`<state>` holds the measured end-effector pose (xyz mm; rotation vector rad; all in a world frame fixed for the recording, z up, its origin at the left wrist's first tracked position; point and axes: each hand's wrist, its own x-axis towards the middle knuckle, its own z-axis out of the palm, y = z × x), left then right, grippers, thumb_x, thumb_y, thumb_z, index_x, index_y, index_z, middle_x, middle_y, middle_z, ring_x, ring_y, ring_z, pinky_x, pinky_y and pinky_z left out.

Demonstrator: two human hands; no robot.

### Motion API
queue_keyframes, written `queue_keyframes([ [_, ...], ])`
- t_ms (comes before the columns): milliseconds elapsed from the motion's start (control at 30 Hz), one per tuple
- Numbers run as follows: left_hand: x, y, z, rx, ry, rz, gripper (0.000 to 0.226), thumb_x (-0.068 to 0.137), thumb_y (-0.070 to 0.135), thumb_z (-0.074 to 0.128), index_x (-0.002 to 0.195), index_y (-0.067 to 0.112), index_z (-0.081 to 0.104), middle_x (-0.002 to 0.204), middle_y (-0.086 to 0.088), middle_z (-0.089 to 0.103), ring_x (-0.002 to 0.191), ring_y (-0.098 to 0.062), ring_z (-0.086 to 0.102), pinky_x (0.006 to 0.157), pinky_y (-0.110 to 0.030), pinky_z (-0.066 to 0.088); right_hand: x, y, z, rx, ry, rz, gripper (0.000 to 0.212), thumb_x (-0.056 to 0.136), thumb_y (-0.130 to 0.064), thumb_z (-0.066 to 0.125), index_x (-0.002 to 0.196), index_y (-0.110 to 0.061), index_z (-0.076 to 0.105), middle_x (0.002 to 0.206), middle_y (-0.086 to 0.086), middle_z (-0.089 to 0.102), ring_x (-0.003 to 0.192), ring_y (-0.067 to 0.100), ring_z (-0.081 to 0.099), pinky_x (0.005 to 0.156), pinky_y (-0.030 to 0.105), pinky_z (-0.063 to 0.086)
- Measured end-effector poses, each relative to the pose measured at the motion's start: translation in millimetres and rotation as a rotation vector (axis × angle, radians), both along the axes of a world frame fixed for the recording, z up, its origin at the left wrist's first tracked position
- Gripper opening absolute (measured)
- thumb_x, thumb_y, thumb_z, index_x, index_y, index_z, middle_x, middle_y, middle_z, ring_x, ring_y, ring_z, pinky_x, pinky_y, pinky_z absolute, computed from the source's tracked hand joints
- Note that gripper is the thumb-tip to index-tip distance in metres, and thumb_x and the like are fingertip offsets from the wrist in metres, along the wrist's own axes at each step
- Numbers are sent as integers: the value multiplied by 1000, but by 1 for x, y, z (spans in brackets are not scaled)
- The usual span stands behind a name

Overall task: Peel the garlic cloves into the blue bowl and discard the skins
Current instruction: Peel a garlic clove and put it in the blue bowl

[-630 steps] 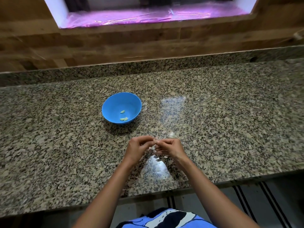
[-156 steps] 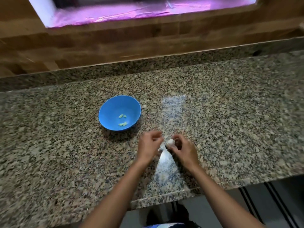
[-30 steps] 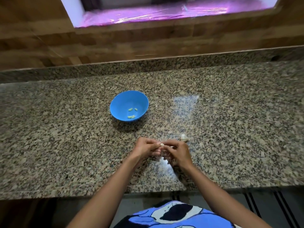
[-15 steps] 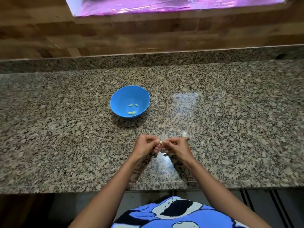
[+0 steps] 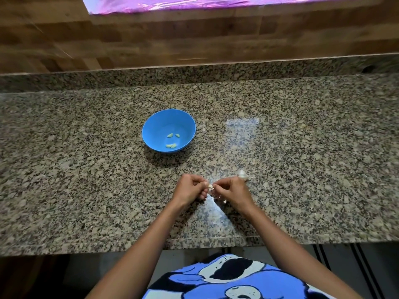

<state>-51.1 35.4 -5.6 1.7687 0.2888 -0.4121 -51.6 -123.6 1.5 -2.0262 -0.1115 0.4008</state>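
Two curled hands, left hand [image 5: 190, 189] and right hand [image 5: 232, 191], pinching one pale clove [image 5: 210, 186] near smooth round blue bowl [image 5: 158, 124]; speckled granite table [image 5: 86, 169].

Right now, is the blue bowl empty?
No, the blue bowl has a few peeled garlic cloves lying on its bottom.

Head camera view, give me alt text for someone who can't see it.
A person's left hand and right hand pinch a small garlic clove between them over a granite counter. Beyond them stands a blue bowl holding four peeled cloves, and a piece of unpeeled garlic lies just past the right hand.
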Motion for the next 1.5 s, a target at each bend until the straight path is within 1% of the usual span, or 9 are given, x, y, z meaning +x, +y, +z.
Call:
queue_keyframes([
  [167,-1,2,-4,-21,-61,-11,10,90,9,61,92,4,69,75,-8,68,65,-15,63,60,-20,53,2,3,1,-4,7,-94,16,83,-11,64,71,-19,71,68,5,70,62,22,66,64,43,55],
  [267,-6,1,-6,444,-471,-177,18,89,18,62,105,17,70,103,4,67,90,-7,62,82,-19,52,3,5,3,54,92,-197,20,81,-7,65,65,-18,68,64,5,69,57,16,63,65,38,56],
  [367,-7,1,-8,710,-781,-372,23,83,19,64,105,21,70,100,0,69,84,-12,64,73,-25,57,5,6,2,48,117,-241,15,81,-7,66,67,-11,70,64,6,69,60,19,65,64,35,56],
  [633,-7,0,-4,338,-434,-102,16,84,12,68,98,19,73,90,8,72,82,0,66,80,-22,56,7,1,6,239,293,-259,12,83,-1,62,74,2,69,66,15,67,48,17,58,49,28,49],
  [833,-14,-3,-5,619,-677,-290,23,86,17,65,108,20,70,97,5,72,76,0,67,72,0,45,4,2,10,212,311,-244,14,84,-3,63,73,3,69,66,13,68,53,15,60,52,24,50],
  [967,-13,-5,-3,345,-441,-112,20,82,13,70,102,16,72,89,4,73,73,0,66,68,-9,51,7,2,13,277,352,-247,15,84,-1,62,71,1,69,64,12,68,51,14,62,54,24,54],
  [1100,-11,-8,2,-175,-190,131,18,80,1,70,97,7,71,91,-8,74,88,-26,70,78,-34,58,8,2,17,392,396,-291,14,85,2,58,75,2,68,65,10,69,54,14,65,57,22,56],
  [1367,-11,-7,10,-788,46,448,30,82,0,60,113,-1,60,105,-15,70,93,-22,70,84,-31,56,2,2,16,384,378,-307,19,86,4,55,70,0,65,65,10,66,53,13,64,54,22,55],
  [1500,-11,-1,10,-770,39,439,38,74,8,64,112,3,61,107,-15,70,97,-23,69,83,-31,56,0,4,8,191,236,-301,30,90,-9,54,61,-8,63,65,9,67,54,19,61,60,36,54],
])
